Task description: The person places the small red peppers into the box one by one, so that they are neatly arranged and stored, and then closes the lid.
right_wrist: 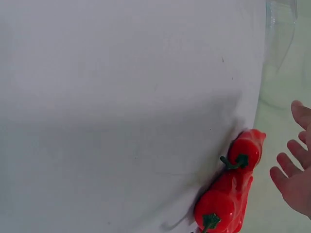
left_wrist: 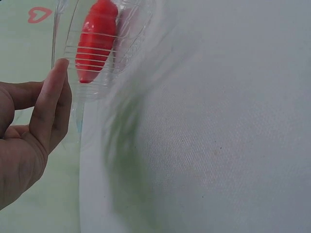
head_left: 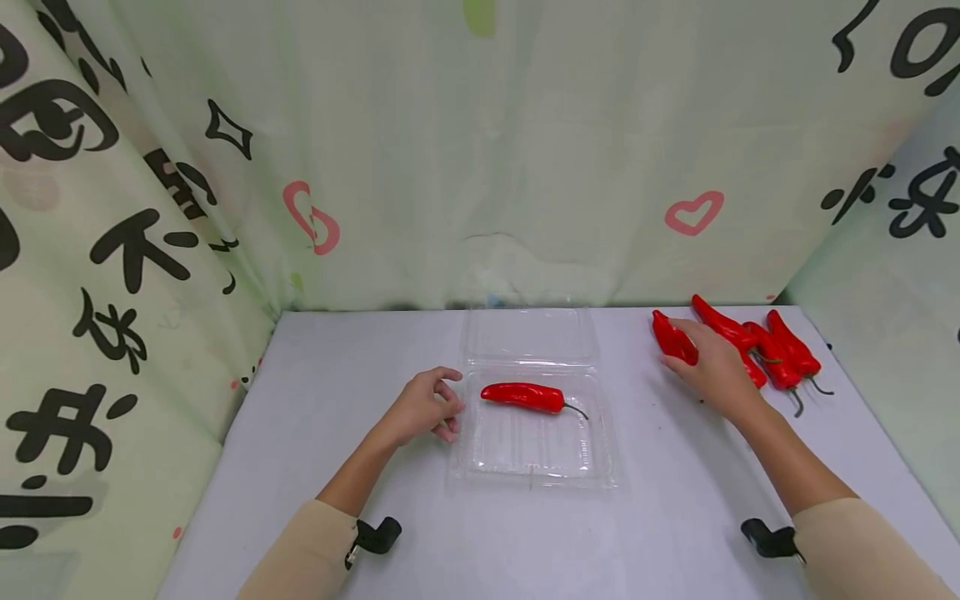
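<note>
A clear plastic clamshell box lies with its lid folded back, and one red chili pepper rests inside. My left hand is at the box's left edge, its fingers loosely bent and holding nothing. In the left wrist view its fingertips come close to the box wall. My right hand reaches over the pepper pile at the right. Its thumb and fingers overlap either side of the leftmost pepper in the head view. The right wrist view shows those fingers spread apart, beside a red pepper with a green stem.
Several more red peppers lie together near the table's back right corner, some stems pointing towards me. A white-covered table carries everything. Printed curtains stand along its back and sides. The raised box lid reaches the back edge.
</note>
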Tool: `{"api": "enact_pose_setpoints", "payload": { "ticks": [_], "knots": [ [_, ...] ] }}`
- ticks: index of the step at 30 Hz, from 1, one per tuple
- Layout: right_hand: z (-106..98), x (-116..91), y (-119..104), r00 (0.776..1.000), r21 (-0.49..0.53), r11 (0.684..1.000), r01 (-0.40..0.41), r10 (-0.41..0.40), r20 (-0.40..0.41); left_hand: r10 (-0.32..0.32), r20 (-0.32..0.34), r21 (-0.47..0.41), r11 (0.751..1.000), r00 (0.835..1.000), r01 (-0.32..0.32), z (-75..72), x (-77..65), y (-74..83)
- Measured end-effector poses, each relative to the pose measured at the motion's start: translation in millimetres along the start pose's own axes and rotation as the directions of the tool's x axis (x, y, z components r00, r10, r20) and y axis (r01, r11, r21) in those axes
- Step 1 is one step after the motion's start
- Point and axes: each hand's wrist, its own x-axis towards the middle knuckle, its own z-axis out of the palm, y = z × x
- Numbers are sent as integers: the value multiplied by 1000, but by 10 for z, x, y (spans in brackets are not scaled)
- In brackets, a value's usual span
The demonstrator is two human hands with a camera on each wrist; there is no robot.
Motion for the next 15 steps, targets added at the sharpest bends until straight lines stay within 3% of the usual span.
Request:
{"api": "enact_pose_setpoints", "payload": {
  "ticks": [5,15],
  "knots": [
    [-23,71,46,995,14,996,-84,83,62,-7,-3,-4,1000,1000,7,3,11,1],
    [-72,224,121,979,-33,990,-140,143,148,-8,2,-15,1000,1000,8,7,8,2]
  ]
}}
